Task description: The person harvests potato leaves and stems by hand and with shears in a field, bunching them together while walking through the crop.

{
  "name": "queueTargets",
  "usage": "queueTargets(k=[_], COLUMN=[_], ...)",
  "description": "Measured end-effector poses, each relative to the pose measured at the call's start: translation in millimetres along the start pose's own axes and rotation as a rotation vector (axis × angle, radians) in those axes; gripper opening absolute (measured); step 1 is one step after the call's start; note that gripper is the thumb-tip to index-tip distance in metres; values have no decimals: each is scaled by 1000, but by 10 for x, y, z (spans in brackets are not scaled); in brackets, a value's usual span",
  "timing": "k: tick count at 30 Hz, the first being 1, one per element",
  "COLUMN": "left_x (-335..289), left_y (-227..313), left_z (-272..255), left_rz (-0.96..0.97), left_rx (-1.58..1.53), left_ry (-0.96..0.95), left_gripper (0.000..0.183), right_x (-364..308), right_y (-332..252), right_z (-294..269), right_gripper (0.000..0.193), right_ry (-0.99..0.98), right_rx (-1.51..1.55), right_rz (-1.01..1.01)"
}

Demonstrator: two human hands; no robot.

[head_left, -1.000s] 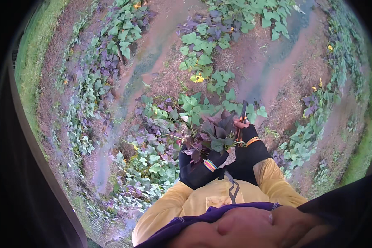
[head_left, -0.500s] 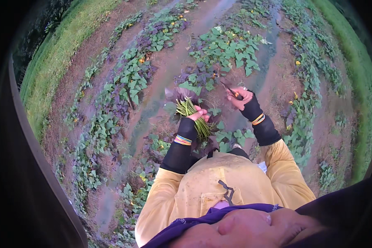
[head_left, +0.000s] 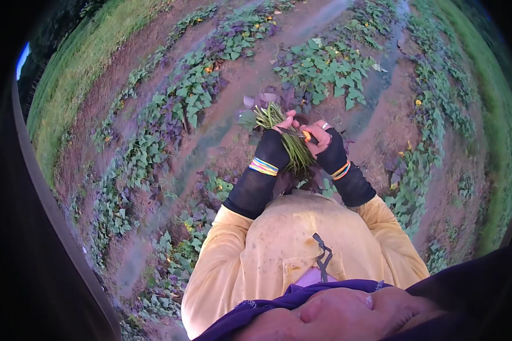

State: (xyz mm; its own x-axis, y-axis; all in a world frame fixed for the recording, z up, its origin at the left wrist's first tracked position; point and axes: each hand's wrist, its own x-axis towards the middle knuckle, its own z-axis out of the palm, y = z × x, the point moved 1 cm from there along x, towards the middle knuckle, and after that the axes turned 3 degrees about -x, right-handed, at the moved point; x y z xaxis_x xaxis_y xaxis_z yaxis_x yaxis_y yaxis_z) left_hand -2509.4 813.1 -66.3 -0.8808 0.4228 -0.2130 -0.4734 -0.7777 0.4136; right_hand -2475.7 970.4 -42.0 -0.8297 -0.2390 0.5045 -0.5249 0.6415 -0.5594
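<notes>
A thick bundle of green leafy stems (head_left: 300, 154) is gripped in my left hand (head_left: 287, 123), fingers wrapped round its middle. Purple and green leaves (head_left: 248, 117) spread beside its upper left end; more dark leaves hang below. Against the bundle's right side, my right hand (head_left: 320, 138) is closed on a small cutting tool with an orange and black handle (head_left: 307, 136); its blade is mostly hidden. Both hands nearly touch. Colored rubber bands (head_left: 263, 166) circle my left black sleeve, and orange and pale bands (head_left: 341, 170) circle the right one.
Rows of low leafy vines cover the soil, with a green clump (head_left: 324, 68) ahead and a long row (head_left: 193, 85) to the left. Wet-looking furrows (head_left: 375, 85) run between them. Grass strips (head_left: 77, 74) border the field.
My right hand has moved left and inward with the cutting tool, from apart to right against the stems. My left hand and the bundle have shifted slightly up and to the right.
</notes>
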Motion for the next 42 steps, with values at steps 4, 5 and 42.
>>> queueTargets(k=[4,5,42], left_x=[-31,0,-251], left_y=[73,71,731], left_z=[85,59,-524], left_rz=[60,61,402], left_rx=[-93,-130,253], left_ry=[68,59,349], left_gripper=[27,24,30], right_x=[-119,-157,-1582], right_y=[-20,0,2418], right_z=[75,120,-836], right_gripper=[21,19,32], right_ry=[91,84,688], right_rx=[167,238,928], right_rz=[144,237,1166])
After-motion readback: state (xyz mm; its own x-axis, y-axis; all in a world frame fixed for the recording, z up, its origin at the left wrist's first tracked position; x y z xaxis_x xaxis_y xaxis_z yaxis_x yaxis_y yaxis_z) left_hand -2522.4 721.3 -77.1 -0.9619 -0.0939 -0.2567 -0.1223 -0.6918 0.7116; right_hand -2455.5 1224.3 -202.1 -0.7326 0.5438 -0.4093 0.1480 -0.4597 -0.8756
